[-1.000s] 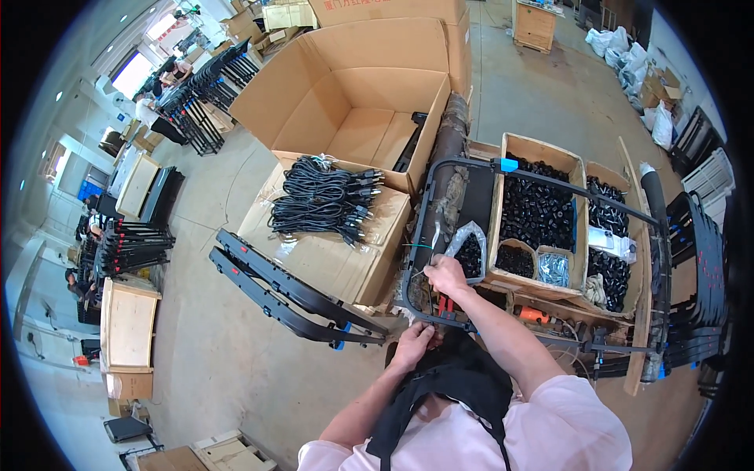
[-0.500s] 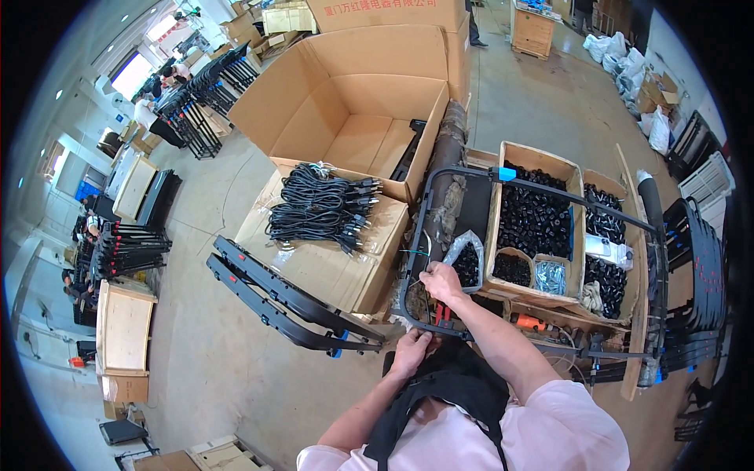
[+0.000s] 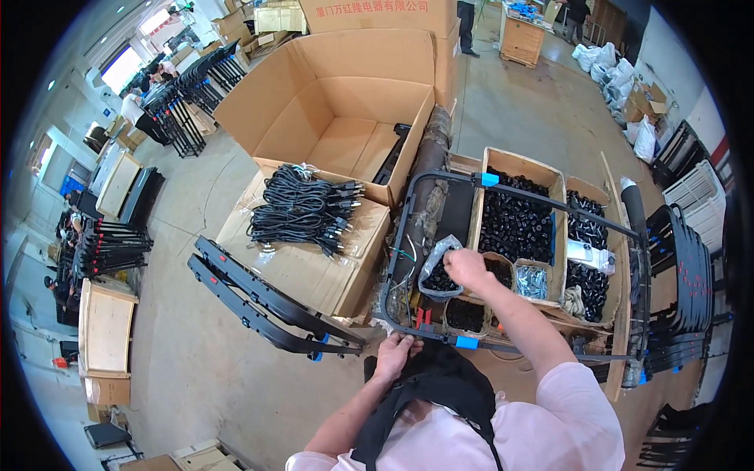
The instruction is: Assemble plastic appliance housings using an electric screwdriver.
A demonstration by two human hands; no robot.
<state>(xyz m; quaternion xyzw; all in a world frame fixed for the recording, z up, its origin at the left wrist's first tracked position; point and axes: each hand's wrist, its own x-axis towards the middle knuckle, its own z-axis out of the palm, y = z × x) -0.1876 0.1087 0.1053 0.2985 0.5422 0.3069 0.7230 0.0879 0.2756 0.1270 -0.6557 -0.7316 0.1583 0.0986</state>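
Note:
A long black tubular frame [image 3: 432, 336] with rounded corners and blue clips lies across the bench in front of me. My left hand [image 3: 395, 355] grips its near left corner, thumb on top and fingers curled below. My right hand [image 3: 465, 269] reaches over the frame to a clear plastic bag [image 3: 431, 275] of small black parts. Its fingers are drawn together at the bag's edge; whatever they hold is hidden. Beside the bag is a small box of dark parts [image 3: 464, 315]. Red-handled tools [image 3: 424, 317] stand inside the frame's left end.
A wooden bin [image 3: 481, 210] of black caps and a tray of silver screws [image 3: 532, 281] stand right. Bundled black cables [image 3: 302, 208] lie on a carton, with an opened cardboard box [image 3: 330, 149] behind. Two black curved frames [image 3: 267, 294] jut out at left.
My right hand has left the frame's left end and moved right to the plastic bag. My left hand keeps hold of the corner. The whole view has shifted slightly.

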